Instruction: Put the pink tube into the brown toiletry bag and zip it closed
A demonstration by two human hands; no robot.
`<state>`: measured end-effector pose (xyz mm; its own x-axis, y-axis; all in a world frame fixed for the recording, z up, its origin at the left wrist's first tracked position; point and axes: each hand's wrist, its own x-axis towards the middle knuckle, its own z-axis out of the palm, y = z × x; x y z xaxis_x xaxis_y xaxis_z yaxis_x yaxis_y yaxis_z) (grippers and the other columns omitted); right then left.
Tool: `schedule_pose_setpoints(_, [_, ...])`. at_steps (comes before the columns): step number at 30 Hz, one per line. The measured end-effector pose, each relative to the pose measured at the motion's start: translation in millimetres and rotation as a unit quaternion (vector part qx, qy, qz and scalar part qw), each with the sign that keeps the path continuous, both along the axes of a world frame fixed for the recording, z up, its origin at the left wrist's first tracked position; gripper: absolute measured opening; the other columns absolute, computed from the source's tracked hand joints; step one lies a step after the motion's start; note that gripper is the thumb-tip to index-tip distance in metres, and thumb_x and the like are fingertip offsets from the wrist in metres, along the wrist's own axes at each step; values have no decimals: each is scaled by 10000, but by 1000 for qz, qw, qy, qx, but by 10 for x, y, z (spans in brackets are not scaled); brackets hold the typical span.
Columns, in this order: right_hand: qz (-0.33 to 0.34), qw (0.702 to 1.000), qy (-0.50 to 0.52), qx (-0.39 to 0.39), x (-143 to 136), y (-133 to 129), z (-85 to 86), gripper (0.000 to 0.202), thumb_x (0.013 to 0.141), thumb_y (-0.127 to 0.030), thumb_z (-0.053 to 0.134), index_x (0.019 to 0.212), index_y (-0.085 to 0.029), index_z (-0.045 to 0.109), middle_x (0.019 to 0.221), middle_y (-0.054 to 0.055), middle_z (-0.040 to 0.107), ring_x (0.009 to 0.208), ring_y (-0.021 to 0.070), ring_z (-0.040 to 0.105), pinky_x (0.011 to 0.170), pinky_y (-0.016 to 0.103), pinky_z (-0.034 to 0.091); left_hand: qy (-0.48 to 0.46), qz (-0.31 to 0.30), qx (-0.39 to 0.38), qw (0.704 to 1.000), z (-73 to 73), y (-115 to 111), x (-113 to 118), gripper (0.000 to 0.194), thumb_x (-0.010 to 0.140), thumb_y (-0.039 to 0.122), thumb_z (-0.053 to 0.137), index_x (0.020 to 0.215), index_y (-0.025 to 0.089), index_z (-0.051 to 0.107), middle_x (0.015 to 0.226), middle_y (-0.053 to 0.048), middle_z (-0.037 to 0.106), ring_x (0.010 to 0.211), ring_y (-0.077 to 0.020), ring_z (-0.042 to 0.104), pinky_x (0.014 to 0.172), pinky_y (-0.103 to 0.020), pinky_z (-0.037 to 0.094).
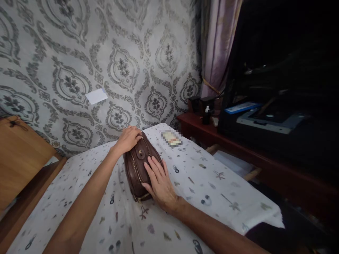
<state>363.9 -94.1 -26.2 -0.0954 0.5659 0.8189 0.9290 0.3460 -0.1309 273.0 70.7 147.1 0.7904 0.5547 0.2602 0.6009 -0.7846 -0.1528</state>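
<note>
Two hands on brown leather bag (137, 169), which lies mid-desk toward far edge of patterned cloth (212, 190). Left hand (129, 138) curls over bag's far end, fingers bent, gripping. Right hand (160, 183) lies flat, fingers spread, on bag's near side. Blurred small item (171, 138) near far right corner.

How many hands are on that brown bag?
2. The left hand rests on the far end of the bag, and the right hand lies flat on its near side. None seems hidden.
</note>
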Motion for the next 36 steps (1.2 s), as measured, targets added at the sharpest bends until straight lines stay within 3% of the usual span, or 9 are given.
schedule_pose_setpoints(13, [8,1000,-6,17,14,27,6,595,942,-292,633,1454,-47,456,1479,262,528,1503,326,345,1183,620,349,-51,50,19,997,-142,-187,13,173,991,192,473,1000,177,645,1078,-128,705,1071,-305,626,927,-430,439])
schedule_pose_setpoints(21, [6,1000,-6,12,10,42,-5,606,941,-317,645,1455,-53,463,1487,256,522,1506,326,339,1186,614,348,-11,66,31,997,-97,-290,32,196,1006,190,442,1027,160,634,1024,-138,735,1053,-311,665,932,-434,439])
schedule_pose_setpoints(29, [7,1000,-3,10,7,46,-3,623,951,-335,628,1479,-64,438,1492,255,520,1514,317,327,1195,610,336,8,58,42,997,-47,-386,36,214,1001,180,433,1036,159,643,1007,-140,740,1043,-310,670,990,-470,421])
schedule_pose_setpoints(36, [9,1000,-3,26,17,45,25,534,983,-347,571,1422,-54,496,1451,261,552,1468,334,399,1164,613,378,40,1,105,994,-18,-517,25,213,937,103,471,991,170,666,997,-139,742,1052,-320,665,1071,-525,336])
